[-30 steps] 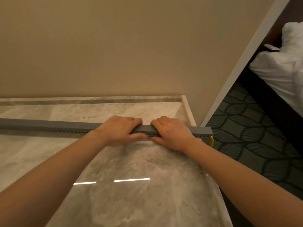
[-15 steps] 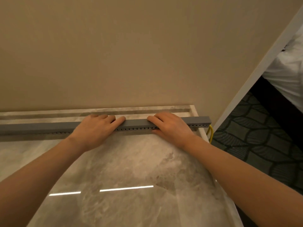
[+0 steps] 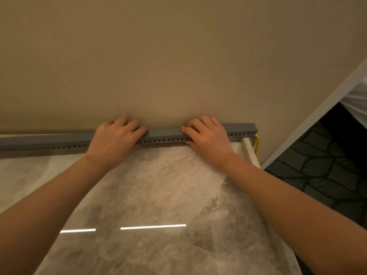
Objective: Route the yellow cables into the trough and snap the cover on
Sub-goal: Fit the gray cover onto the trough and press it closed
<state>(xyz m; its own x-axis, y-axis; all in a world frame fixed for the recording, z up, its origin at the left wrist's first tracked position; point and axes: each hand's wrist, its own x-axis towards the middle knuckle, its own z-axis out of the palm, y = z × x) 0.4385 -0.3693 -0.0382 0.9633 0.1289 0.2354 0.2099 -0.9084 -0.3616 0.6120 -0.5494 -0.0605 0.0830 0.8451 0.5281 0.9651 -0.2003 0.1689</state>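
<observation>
A long grey cable trough [image 3: 164,134] with its cover on lies along the back of the marble counter, against the beige wall. A row of small slots runs along its front side. My left hand [image 3: 116,139] lies over the trough left of the middle, fingers wrapped across its top. My right hand [image 3: 208,135] grips it further right, fingers over the top and thumb at the front. Yellow cables [image 3: 256,142] loop out of the trough's right end and hang past the counter's edge. The cables inside are hidden.
The marble counter [image 3: 158,195] ends at a pale raised rim [image 3: 251,153] on the right. Beyond it lies dark patterned carpet [image 3: 327,175]. A white wall corner trim [image 3: 317,114] runs diagonally, with white bedding [image 3: 357,104] behind it.
The trough has moved back across the counter to the wall, with both hands on it. My hands have spread further apart along it.
</observation>
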